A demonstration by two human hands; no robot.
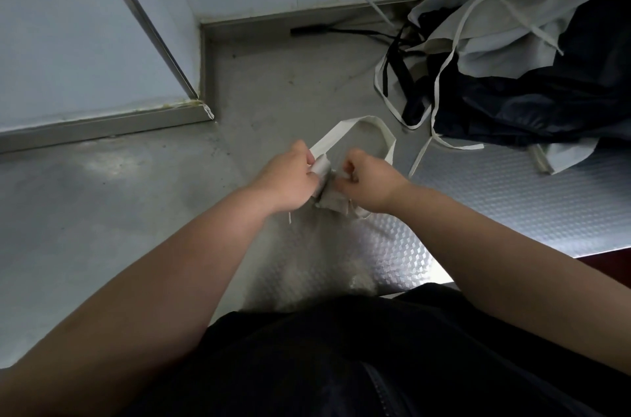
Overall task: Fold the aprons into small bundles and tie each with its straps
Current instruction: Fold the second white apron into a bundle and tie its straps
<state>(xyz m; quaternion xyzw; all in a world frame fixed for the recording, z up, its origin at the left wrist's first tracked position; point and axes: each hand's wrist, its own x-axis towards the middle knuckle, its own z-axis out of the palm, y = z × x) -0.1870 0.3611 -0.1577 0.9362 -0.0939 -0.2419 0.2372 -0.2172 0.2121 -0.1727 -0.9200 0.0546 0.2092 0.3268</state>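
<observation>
Black shirt [341,365] below; apron heap [546,41] crowds the counter [102,211].

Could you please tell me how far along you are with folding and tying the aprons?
Done: one white apron is folded into a small bundle. In hand: the left hand and right hand grip it while its strap loops above them, so the tie looks unfinished. Left: the pile of white and dark aprons at the far right lies unfolded, and no tied bundle is in view.
</observation>
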